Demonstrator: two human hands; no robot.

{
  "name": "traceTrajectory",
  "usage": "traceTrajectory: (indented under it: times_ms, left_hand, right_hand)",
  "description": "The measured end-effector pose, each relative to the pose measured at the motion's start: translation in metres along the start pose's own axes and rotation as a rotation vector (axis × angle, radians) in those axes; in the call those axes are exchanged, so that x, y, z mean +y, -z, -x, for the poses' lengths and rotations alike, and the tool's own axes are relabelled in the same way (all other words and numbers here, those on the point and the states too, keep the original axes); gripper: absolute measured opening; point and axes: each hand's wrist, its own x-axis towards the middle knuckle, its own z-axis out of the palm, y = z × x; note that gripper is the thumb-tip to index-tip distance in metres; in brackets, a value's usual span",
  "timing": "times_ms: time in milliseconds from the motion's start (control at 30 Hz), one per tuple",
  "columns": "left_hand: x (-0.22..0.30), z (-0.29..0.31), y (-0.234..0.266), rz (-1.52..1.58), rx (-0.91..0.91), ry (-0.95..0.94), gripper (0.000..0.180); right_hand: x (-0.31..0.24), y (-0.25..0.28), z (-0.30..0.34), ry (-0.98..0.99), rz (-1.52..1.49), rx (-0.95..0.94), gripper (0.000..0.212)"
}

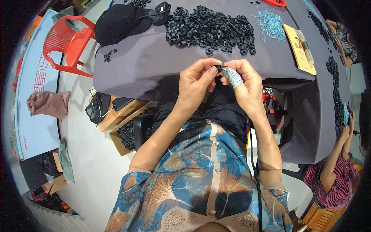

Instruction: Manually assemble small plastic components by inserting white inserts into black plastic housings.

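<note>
My left hand [198, 80] and my right hand [247, 82] meet just off the near edge of the grey-covered table [147, 58]. Between their fingertips is a small black plastic part [219, 69], pinched from both sides. A silvery, speckled cover [233, 78] wraps my right thumb. Fingers hide most of the part, so its exact shape cannot be made out. Beyond my hands lies a wide heap of similar black plastic parts [208, 29]. To its right is a pile of small light-blue pieces [269, 24], too small to tell their kind.
A black cap [121, 24] lies at the table's left, with a few small black bits [109, 55] below it. A yellow booklet [299, 48] rests at right. Left stands a red plastic chair [69, 42]; a box of black parts [125, 133] sits below. Other people's hands [346, 129] work far right.
</note>
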Motion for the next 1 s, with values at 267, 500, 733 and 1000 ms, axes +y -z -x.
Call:
traceTrajectory:
  times_ms: [267, 500, 733, 1000]
  left_hand:
    - [0.004, 0.0, -0.001, -0.22, -0.025, -0.112, 0.015]
    - [0.001, 0.002, -0.003, -0.189, 0.013, -0.124, 0.014]
    - [0.001, 0.001, -0.003, -0.01, 0.012, -0.062, 0.015]
    - [0.005, 0.0, -0.006, 0.166, 0.029, -0.022, 0.018]
  right_hand:
    - [-0.003, 0.007, -0.002, -0.14, -0.185, -0.115, 0.008]
    - [0.008, -0.008, 0.004, 0.029, 0.032, 0.029, 0.007]
    - [-0.001, 0.002, -0.003, -0.123, -0.324, -0.132, 0.007]
    - [0.0, 0.011, -0.003, -0.059, -0.034, -0.249, 0.008]
